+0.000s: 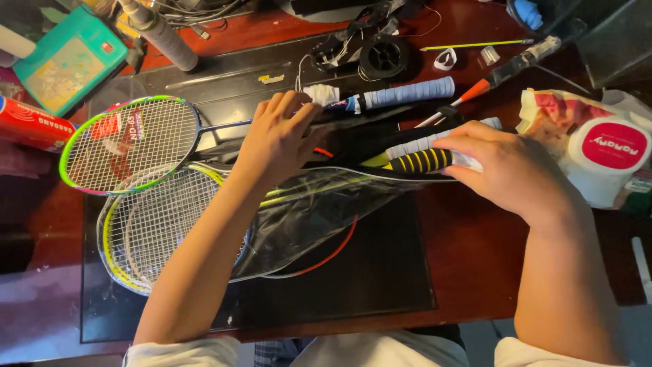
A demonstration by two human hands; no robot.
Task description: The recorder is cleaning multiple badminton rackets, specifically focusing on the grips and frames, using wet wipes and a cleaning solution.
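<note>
A yellow-framed racket [146, 234] lies flat, head leftward, its shaft inside a clear plastic sleeve [305, 217]; its yellow-and-black striped grip [418, 161] sticks out rightward.

rackets [146, 224]: stacked on the mat [380, 272], heads left
cover [305, 217]: over the lower racket
bag [598, 146]: right on the counter [475, 251]
spool [384, 58]: behind

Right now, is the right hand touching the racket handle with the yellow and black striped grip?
Touching. The head view shows the right hand with fingers wrapped over the racket handle with the yellow and black striped grip; no gap is visible between them.
</note>
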